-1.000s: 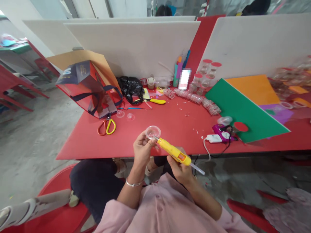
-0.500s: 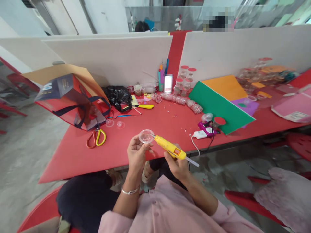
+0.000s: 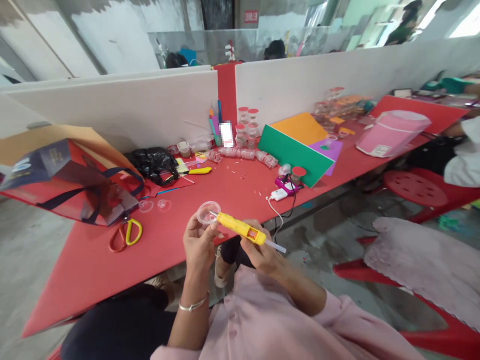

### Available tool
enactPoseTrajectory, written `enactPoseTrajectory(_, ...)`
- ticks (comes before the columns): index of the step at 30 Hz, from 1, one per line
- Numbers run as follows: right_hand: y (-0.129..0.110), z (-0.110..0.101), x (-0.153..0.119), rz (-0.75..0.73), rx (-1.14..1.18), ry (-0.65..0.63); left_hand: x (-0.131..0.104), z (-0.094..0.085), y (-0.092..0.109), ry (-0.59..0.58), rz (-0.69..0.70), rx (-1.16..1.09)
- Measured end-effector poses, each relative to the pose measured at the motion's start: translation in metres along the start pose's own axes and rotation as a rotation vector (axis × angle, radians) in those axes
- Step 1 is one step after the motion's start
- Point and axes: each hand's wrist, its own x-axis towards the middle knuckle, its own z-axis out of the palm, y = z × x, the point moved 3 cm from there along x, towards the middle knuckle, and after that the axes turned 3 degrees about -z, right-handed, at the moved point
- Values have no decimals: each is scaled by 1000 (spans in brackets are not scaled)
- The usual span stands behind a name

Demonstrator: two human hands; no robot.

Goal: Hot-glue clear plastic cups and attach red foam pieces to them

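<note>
My left hand (image 3: 199, 239) pinches a small clear plastic cup (image 3: 208, 212) by its side, its round mouth tilted up toward me. In my right hand (image 3: 260, 254) is a yellow hot glue gun (image 3: 240, 227), with a clear glue stick (image 3: 275, 246) poking out of its back end. The gun's metal nozzle points left and reaches over the cup's rim; whether it touches the plastic I cannot tell. Both hands are held above the front edge of the red table (image 3: 161, 255).
Left on the table are scissors (image 3: 134, 231), two clear plastic pieces (image 3: 164, 205), a gift bag (image 3: 75, 175) and a black plastic bag (image 3: 152, 164). Behind lie a yellow cutter (image 3: 200, 171) and a row of clear cups (image 3: 240, 153). A green board (image 3: 292, 155) leans near a power strip (image 3: 287, 185).
The camera view has swung to the right, so the table's things appear farther left. My hands keep the cup and the glue gun together, with the nozzle still at the cup.
</note>
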Motion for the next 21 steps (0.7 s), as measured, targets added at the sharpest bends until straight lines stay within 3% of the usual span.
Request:
enactPoseTrajectory(10,-10,-1,6,-59,-36,112,14,-6,-7,51,7,4)
enactPoseTrajectory(21,10,2,19,-43,-71,237,37,13,-11,47,18,34)
